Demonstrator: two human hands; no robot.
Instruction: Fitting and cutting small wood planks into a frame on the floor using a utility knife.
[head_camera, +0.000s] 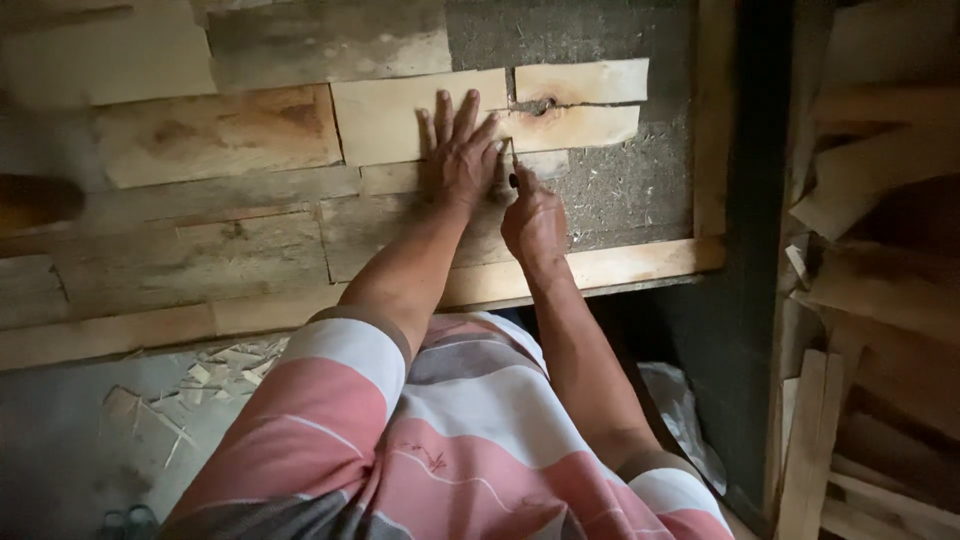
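Note:
My left hand (462, 150) lies flat with fingers spread on a pale wooden board (385, 118), its fingertips near the seam with a second pale board (580, 105) that has a dark knot and a crack. My right hand (533, 222) sits just right of it, closed on a thin dark pencil (512, 165) whose tip touches the wood beside my left fingers. The boards lie among several other planks on a dark work surface (630, 190).
Darker weathered planks (220, 250) fill the left of the surface, edged by a pale front rail (620, 265) and a right rail (712, 120). Stacked timber offcuts (870, 300) stand at the right. Wood chips (215, 375) litter the grey floor below.

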